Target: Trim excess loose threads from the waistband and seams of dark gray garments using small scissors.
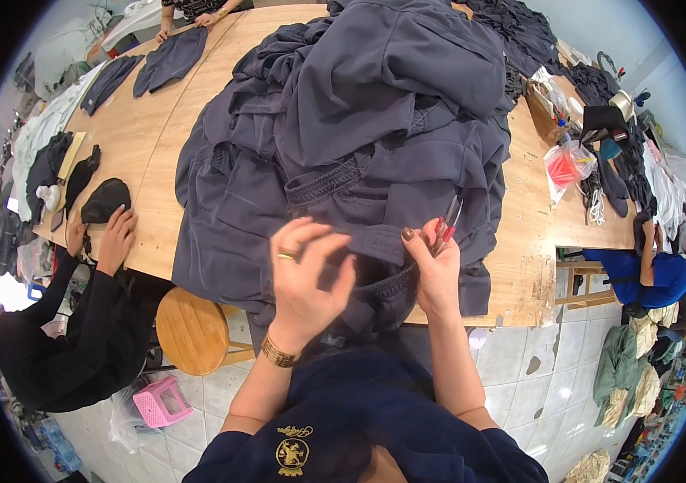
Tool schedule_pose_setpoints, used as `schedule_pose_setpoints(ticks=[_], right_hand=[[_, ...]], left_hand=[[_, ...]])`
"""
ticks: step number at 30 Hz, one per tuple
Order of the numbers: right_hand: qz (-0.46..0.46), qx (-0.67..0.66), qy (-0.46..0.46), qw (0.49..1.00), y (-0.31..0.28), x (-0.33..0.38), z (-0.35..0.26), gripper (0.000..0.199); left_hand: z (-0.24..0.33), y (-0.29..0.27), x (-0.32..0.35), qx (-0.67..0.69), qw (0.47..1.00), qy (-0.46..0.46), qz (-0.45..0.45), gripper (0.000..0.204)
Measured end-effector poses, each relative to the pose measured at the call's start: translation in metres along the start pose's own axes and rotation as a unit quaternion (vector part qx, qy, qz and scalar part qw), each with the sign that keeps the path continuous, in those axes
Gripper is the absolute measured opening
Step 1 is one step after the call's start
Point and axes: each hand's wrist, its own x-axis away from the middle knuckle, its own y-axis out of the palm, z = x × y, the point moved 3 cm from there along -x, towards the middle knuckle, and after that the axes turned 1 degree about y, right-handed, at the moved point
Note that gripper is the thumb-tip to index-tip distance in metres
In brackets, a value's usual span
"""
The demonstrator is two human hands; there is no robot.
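Observation:
A large heap of dark grey garments (343, 121) with elastic waistbands, which look like trousers, covers the table in front of me. My right hand (439, 278) is closed on small scissors (454, 216), red at the grip, whose metal blades point up and away from me. Its thumb rests by the edge of a gathered waistband (381, 243) at the near side of the heap. Slightly blurred, my left hand (306, 278) hovers over the near garments, its fingers curled but apart. Nothing shows between them.
The wooden table (158, 161) extends left and right. Left, a person in black handles a dark cloth piece (107, 201); another person stands at the far left. A round stool (191, 332) and pink stool (162, 401) stand left. Right are a plastic bag (570, 164) and a person in blue (657, 278).

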Motion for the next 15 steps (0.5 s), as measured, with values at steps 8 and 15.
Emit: schedule_pose_setpoints(ticks=[8,15], right_hand=[[0.001,0.029,-0.006,1.000,0.007,0.003,0.004,0.030],[-0.028,0.202,-0.093,0.974,0.009,0.010,-0.001,0.024]], left_hand=[[-0.004,0.024,0.004,0.033,0.995,0.049,-0.080,0.020],[-0.010,0.023,0.007,0.025,0.999,-0.034,0.002,0.014]])
